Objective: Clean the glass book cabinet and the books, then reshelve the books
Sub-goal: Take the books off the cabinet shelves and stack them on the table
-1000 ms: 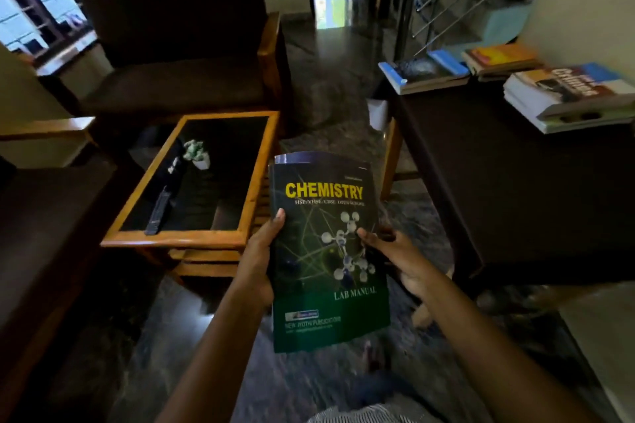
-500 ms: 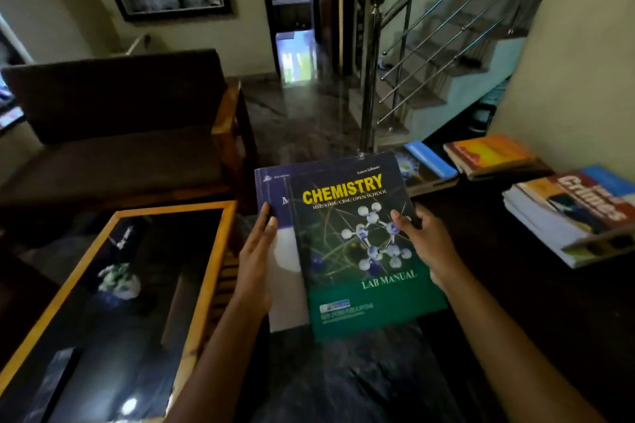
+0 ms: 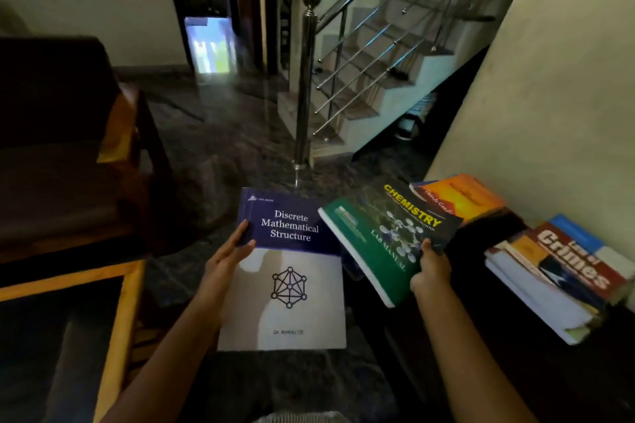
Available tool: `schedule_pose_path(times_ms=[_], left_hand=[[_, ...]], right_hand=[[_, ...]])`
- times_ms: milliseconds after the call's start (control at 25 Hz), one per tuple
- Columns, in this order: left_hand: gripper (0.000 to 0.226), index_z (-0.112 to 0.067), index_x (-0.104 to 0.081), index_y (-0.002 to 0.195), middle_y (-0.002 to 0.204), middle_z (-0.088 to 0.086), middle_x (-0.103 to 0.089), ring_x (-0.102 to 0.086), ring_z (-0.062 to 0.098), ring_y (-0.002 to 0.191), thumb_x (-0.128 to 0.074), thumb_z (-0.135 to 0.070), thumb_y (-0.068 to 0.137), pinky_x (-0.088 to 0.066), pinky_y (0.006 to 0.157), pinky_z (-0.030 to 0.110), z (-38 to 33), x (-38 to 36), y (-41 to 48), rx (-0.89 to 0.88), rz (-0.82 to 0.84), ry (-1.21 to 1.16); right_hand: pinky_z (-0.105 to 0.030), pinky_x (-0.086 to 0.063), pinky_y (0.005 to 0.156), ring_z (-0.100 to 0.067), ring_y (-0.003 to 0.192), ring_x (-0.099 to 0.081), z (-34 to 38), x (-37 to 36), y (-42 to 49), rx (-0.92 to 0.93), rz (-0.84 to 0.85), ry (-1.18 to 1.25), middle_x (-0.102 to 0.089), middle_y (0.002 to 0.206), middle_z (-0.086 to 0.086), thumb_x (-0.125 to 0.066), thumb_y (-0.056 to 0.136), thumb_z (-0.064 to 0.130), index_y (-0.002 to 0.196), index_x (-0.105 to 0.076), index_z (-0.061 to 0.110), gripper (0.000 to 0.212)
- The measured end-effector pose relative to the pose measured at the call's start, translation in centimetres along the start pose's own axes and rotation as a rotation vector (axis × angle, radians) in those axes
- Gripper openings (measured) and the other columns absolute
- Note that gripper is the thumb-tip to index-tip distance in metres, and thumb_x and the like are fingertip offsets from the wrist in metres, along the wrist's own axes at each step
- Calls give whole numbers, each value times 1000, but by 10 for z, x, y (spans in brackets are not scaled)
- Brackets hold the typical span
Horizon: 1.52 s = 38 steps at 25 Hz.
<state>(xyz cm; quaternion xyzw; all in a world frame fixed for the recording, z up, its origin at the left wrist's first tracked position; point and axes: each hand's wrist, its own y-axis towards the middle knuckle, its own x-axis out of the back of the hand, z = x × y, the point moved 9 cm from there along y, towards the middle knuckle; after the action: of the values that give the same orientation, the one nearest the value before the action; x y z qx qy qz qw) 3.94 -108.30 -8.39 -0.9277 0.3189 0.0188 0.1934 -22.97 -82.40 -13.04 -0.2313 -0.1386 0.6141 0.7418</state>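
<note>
Head view: a person holds 2 books, one per hand. The left hand [image 3: 226,261] grips the left edge of a blue & white book, Discrete Mathematical Structure [image 3: 292,288], thumb on the cover, fingers hidden under it. The book is held flat btwn the arms. The right hand [image 3: 429,269] pinches the near edge of a green Chemistry lab manual [image 3: 381,237], thumb on top. The manual is tilted & turned sideways over the dark table [image 3: 481,347]; can't tell if they touch. Just beyond that hand lies an orange book [image 3: 460,197], and to its right a stack [image 3: 563,271] topped by a "Crimes" title. Progress, by my read: books are out & piled, approx. mid-task (no cloth or cabinet in view, so wiping can't be judged). Reshelving is all yet to do.
</note>
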Motion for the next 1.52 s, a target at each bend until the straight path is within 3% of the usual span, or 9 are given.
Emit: schedule_pose_path(times_ms=[120, 440, 600, 880, 1000, 1080, 1240, 1360, 1520], left_hand=[[47, -42, -45, 131, 115, -1, -49, -56, 13, 92, -55, -23, 90, -43, 69, 27, -15, -6, 42, 25, 72, 62], [45, -44, -48, 125, 102, -5, -56, -61, 19, 92, -56, -20, 88, -50, 76, 36, -18, 22, 76, 72, 121, 101], [43, -55, -57, 107, 122, 4, -55, -59, 29, 106, -64, -35, 70, -45, 96, 52, -14, 21, 60, 110, 154, 85], [39, -44, -53, 121, 114, 1, -62, -63, 27, 97, -51, -27, 86, -51, 78, 42, -26, 34, -6, 81, 156, -29], [41, -42, -49, 128, 117, -1, -60, -60, 25, 100, -48, -27, 89, -49, 78, 41, -29, 37, -16, 39, 127, -11], [48, -52, -46, 124, 128, 1, -55, -56, 25, 110, -60, -39, 80, -44, 94, 47, -32, 32, -11, -18, 116, 72], [70, -50, -35, 135, 135, -1, -50, -55, 23, 115, -68, -47, 74, -40, 101, 50, -37, -16, 23, -43, 219, 145], [41, -36, -47, 128, 122, 1, -59, -58, 20, 109, -57, -39, 89, -48, 89, 38, -55, -67, 78, -66, 310, 175], [35, -10, -59, 121, 124, 13, -59, -56, 27, 112, -50, -31, 95, -41, 103, 44, -62, -122, 170, -128, 363, 426]], right_hand=[[-43, -47, 90, -33, 113, -56, -15, -48, 19, -89, -100, 27, -53, 130, -19, -54, 94, 21, 130, -48, 3, 41], [-36, -49, 85, -37, 105, -56, -39, -46, 0, 13, -214, -332, -51, 126, -25, -58, 86, 26, 123, -53, 0, 45], [-30, -44, 76, -25, 104, -56, -71, -79, -90, -19, 197, -128, -57, 124, -14, -47, 93, 7, 124, -54, 8, 31], [-27, -50, 76, -10, 108, -58, -103, -119, -144, -109, 839, -346, -56, 128, 8, -74, 71, 51, 126, -50, 37, 61], [-24, -47, 81, -6, 97, -57, -113, -105, -150, -156, 929, -316, -63, 109, 5, -58, 90, 23, 104, -61, 23, 14], [-26, -48, 82, -12, 97, -60, -103, -93, -149, -112, 968, -352, -66, 107, 0, -52, 93, 21, 111, -62, 17, 21], [-37, -50, 83, -21, 94, -63, -56, -67, -120, 166, 687, -345, -65, 107, -8, -49, 95, 24, 116, -56, 13, 25], [-32, -50, 72, -20, 82, -61, -23, -58, -96, 207, 493, -97, -65, 100, -10, -47, 96, 19, 114, -55, 10, 21], [-31, -48, 70, -23, 86, -60, 3, -66, -45, 209, 244, 45, -62, 108, -13, -45, 98, 19, 122, -50, 10, 26]])
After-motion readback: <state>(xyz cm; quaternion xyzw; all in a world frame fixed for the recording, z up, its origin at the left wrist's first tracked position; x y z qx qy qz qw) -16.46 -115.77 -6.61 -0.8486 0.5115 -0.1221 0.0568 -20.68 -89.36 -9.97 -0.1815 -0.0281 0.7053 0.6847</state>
